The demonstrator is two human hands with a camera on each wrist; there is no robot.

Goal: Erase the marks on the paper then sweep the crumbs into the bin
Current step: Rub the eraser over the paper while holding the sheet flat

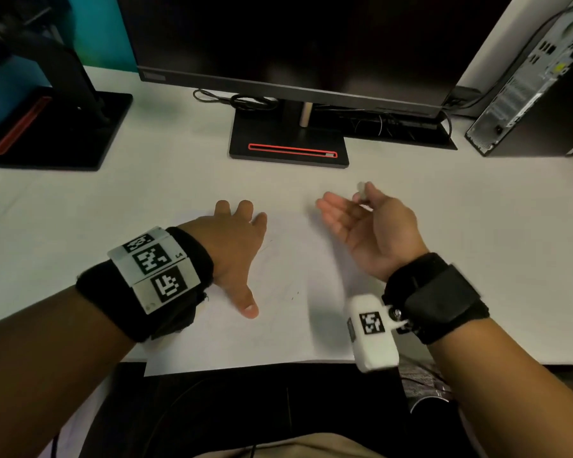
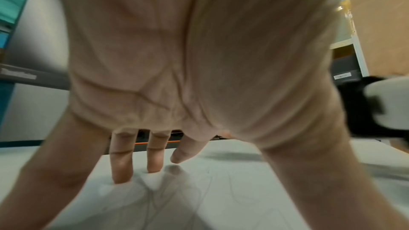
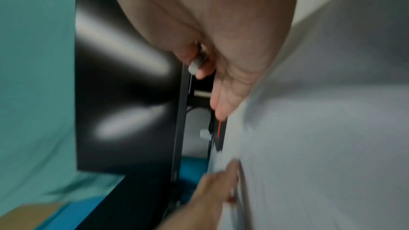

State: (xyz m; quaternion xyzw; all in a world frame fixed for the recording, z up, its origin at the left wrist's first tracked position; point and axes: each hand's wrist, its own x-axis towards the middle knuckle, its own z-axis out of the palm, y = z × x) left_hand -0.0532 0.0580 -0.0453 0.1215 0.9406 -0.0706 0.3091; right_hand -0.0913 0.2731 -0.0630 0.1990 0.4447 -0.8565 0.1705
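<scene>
A white sheet of paper [image 1: 288, 325] lies on the white desk, its near corner hanging over the front edge. Faint pencil marks [image 1: 268, 246] and a few dark crumbs [image 1: 295, 294] show on it. My left hand [image 1: 242, 256] lies flat on the sheet's left part, fingers [image 2: 152, 156] spread and pressing down on the paper [image 2: 221, 190]. My right hand [image 1: 366, 206] hovers at the sheet's far right edge, palm turned left. Its thumb and forefinger pinch a small grey eraser [image 1: 361, 190], also visible as the eraser [image 3: 196, 65] in the blurred right wrist view; the other fingers are stretched out.
A black monitor stands straight ahead on a stand [image 1: 288, 150] with a red slot. A second monitor base [image 1: 57, 127] is at far left, a computer tower [image 1: 526, 94] at far right, and cables [image 1: 242, 100] lie behind. The desk's front edge [image 1: 311, 360] runs just below my wrists.
</scene>
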